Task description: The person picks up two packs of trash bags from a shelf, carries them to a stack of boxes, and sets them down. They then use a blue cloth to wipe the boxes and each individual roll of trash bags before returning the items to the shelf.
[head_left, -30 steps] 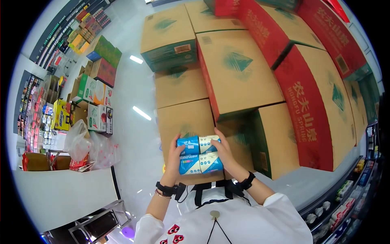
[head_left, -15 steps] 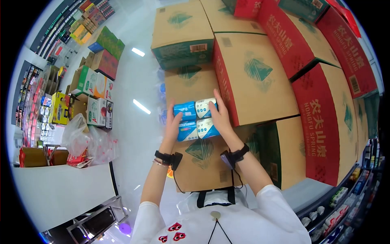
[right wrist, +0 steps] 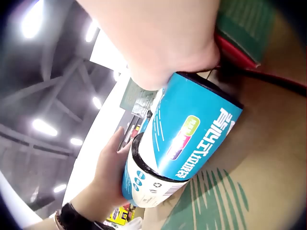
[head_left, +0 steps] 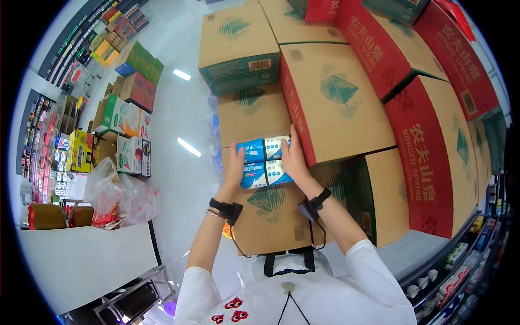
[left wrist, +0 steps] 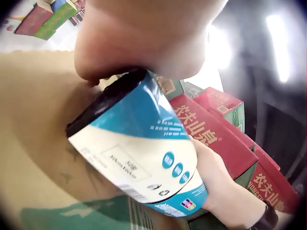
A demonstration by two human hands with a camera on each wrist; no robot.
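Note:
Several short rolls of garbage bags point(head_left: 253, 176) in blue and cream wrappers are held together as a block over a brown carton point(head_left: 254, 227). My left hand point(head_left: 234, 168) grips the block from the left, and my right hand point(head_left: 294, 162) grips it from the right with the thumb over the top edge. In the left wrist view, the dark end of one roll point(left wrist: 139, 143) shows close over the carton, with the right hand point(left wrist: 216, 175) behind. The right wrist view shows a blue roll point(right wrist: 196, 129) beside a cream one, with the left hand point(right wrist: 103, 177) beyond.
Taller cartons point(head_left: 338, 103) stand directly to the right and ahead, with red boxes point(head_left: 417, 157) stacked farther right. A white counter point(head_left: 92, 260) with plastic bags point(head_left: 130, 195) is at the left, across a strip of floor. Stocked shelves point(head_left: 449, 276) line the lower right.
Both hands have carried the rolls forward, away from the body, over the carton. During the last half second they have shifted only slightly.

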